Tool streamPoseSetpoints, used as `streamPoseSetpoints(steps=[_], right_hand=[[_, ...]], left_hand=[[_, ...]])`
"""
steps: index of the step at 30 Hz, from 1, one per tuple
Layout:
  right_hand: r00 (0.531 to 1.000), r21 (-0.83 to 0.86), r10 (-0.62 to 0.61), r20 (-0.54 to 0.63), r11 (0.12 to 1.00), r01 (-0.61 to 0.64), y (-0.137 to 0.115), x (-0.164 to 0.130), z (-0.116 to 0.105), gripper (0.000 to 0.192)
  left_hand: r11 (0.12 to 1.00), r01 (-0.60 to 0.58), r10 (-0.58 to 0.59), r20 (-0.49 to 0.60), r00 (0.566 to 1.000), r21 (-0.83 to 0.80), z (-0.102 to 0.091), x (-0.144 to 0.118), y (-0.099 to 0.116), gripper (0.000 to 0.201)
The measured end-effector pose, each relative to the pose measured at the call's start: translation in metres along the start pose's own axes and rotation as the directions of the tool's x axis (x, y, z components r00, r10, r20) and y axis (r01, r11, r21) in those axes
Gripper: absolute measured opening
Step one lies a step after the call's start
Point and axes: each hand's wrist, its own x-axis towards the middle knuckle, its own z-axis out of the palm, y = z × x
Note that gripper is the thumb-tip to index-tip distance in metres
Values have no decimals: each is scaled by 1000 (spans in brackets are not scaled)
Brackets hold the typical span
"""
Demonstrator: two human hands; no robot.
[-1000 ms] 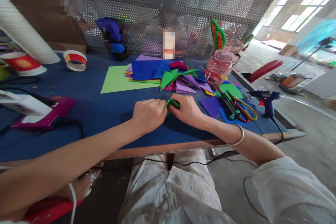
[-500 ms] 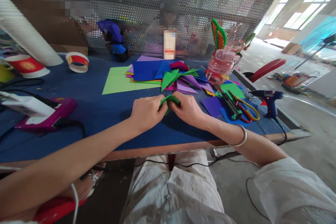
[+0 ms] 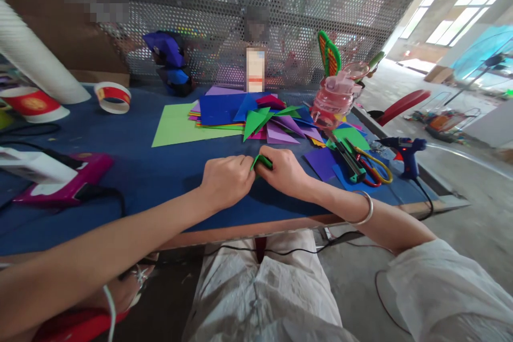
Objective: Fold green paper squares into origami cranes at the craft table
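Note:
My left hand (image 3: 227, 180) and my right hand (image 3: 285, 172) meet above the blue tabletop near its front edge. Both are closed on a small piece of green paper (image 3: 262, 161), which looks bent or folded between them. Fingers cover most of it. Just beyond my hands lies a pile of coloured sheets, with folded green paper (image 3: 255, 122) and purple paper (image 3: 276, 132) pieces on top of a dark blue sheet (image 3: 218, 109). A light green sheet (image 3: 170, 125) sticks out to the left of the pile.
On the right are a box cutter (image 3: 349, 163), scissors (image 3: 379, 166), a blue glue gun (image 3: 407, 156) with its cord, and a pink bottle (image 3: 332, 100). To the left stand a magenta power strip (image 3: 90, 171), a paper ring (image 3: 113, 98) and a red-and-white cup (image 3: 34, 105). Perforated metal (image 3: 216, 10) rises behind.
My fingers have shifted on the green paper, and less of it shows on the left hand's side. The whole view has turned slightly; the things on the table stay in place.

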Motion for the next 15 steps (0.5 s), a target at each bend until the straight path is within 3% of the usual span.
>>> streamPoseSetpoints(steps=[9, 12, 15], right_hand=[[995, 80, -10, -100, 997, 18, 11, 9, -2, 27], [993, 71, -26, -117, 997, 35, 14, 10, -2, 27], [994, 78, -18, -108, 997, 27, 13, 9, -1, 27]], left_hand=[[974, 199, -202, -15, 979, -112, -4, 17, -21, 32], [969, 180, -185, -15, 983, -170, -3, 18, -24, 31], [931, 89, -107, -30, 994, -353, -1, 19, -26, 38]])
